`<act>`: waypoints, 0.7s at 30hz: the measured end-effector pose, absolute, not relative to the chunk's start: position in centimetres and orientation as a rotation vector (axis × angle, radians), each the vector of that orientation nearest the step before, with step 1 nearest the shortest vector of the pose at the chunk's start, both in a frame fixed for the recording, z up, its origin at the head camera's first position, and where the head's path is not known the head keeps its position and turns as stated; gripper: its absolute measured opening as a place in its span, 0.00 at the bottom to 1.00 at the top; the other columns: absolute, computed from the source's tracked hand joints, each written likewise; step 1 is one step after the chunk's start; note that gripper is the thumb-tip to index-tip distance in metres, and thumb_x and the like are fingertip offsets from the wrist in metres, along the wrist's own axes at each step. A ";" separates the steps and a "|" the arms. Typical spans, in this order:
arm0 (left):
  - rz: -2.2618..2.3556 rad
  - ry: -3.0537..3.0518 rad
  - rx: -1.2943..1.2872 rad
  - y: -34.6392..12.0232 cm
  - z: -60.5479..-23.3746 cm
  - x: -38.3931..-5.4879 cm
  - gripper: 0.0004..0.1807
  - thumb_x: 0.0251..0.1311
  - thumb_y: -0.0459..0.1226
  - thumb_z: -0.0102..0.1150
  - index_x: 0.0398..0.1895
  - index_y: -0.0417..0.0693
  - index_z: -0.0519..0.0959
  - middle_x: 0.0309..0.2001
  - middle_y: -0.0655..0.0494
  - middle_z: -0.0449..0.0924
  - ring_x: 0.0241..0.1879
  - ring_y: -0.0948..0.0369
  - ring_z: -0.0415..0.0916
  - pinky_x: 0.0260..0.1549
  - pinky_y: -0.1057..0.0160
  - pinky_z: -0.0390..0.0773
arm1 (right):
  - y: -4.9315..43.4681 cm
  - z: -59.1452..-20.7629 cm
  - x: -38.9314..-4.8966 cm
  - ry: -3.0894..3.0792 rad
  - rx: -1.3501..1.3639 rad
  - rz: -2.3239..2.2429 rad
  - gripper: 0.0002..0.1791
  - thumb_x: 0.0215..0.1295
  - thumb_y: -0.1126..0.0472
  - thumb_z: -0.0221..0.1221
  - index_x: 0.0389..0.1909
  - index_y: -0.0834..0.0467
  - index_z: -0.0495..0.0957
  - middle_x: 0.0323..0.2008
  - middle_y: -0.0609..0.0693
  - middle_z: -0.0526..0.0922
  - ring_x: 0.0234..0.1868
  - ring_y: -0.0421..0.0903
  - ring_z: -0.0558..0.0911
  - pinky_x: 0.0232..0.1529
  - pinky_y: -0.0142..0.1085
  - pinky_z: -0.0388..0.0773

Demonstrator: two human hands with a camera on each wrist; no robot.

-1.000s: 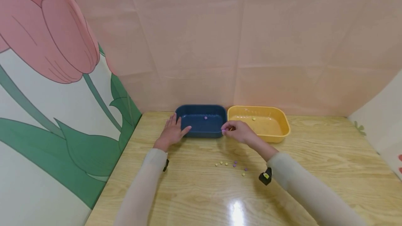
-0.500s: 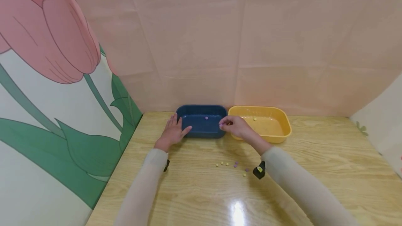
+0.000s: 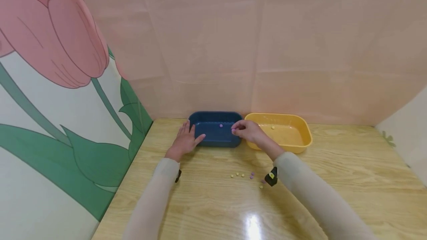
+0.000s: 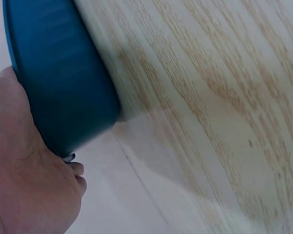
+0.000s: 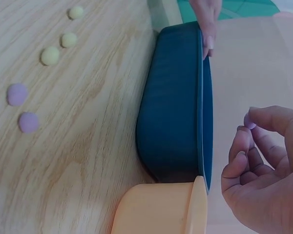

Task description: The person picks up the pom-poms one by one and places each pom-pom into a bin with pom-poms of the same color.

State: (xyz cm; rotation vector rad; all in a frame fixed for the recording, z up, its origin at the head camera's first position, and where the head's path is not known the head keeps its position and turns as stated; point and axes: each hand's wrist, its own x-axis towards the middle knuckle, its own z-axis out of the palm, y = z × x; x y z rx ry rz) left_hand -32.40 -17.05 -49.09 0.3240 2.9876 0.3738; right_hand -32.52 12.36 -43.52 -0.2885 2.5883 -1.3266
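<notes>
My right hand [image 3: 247, 130] pinches a small purple ball [image 5: 249, 121] between thumb and forefinger, above the right end of the blue basin [image 3: 213, 136]. The other fingers of that hand are bent inward. My left hand [image 3: 184, 143] rests on the left end of the blue basin, its fingers extended and its thumb over the front rim. Inside this basin lies another purple ball [image 3: 221, 126]. Beside it, on the right, is a yellow basin [image 3: 290, 135] with a yellow ball [image 3: 272, 127] in it.
In front of the basins, several loose yellow balls [image 5: 50, 56] and purple balls [image 5: 17, 94] lie on the wooden table [image 3: 207, 203]. A pink cloth [image 3: 207, 47] hangs behind the basins. At the left stands a tulip-printed panel [image 3: 66, 40].
My right hand has moved slightly left and away from me, from the basin's front right corner to over its inside, still pinching the purple ball. The left hand stays on the basin.
</notes>
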 end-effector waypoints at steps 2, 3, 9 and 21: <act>0.382 2.984 0.325 -17.1 -49.1 -32.4 0.51 0.72 0.69 0.25 0.81 0.37 0.44 0.81 0.38 0.27 0.80 0.45 0.25 0.77 0.47 0.33 | 12.2 -43.5 -32.8 2.592 -0.283 -1.324 0.13 0.71 0.55 0.63 0.50 0.57 0.83 0.42 0.52 0.80 0.42 0.49 0.80 0.43 0.37 0.77; 0.388 2.982 0.326 -17.0 -49.0 -32.4 0.51 0.73 0.69 0.25 0.81 0.37 0.44 0.81 0.38 0.27 0.80 0.45 0.24 0.77 0.47 0.33 | 12.1 -43.6 -32.9 2.592 -0.277 -1.327 0.13 0.71 0.55 0.63 0.50 0.57 0.83 0.43 0.53 0.81 0.43 0.49 0.80 0.43 0.37 0.78; 0.393 2.979 0.318 -17.0 -49.1 -32.4 0.51 0.72 0.69 0.25 0.81 0.38 0.44 0.81 0.39 0.27 0.80 0.46 0.24 0.77 0.47 0.33 | 11.8 -43.9 -33.7 2.598 -0.250 -1.325 0.14 0.71 0.55 0.63 0.51 0.57 0.82 0.45 0.54 0.81 0.44 0.51 0.80 0.45 0.39 0.78; 0.378 2.979 0.303 -16.8 -48.8 -32.0 0.49 0.73 0.68 0.26 0.81 0.38 0.44 0.81 0.38 0.27 0.80 0.46 0.24 0.77 0.49 0.33 | 11.4 -44.4 -35.0 2.597 -0.211 -1.379 0.12 0.72 0.56 0.62 0.51 0.58 0.82 0.46 0.55 0.82 0.44 0.51 0.79 0.45 0.40 0.78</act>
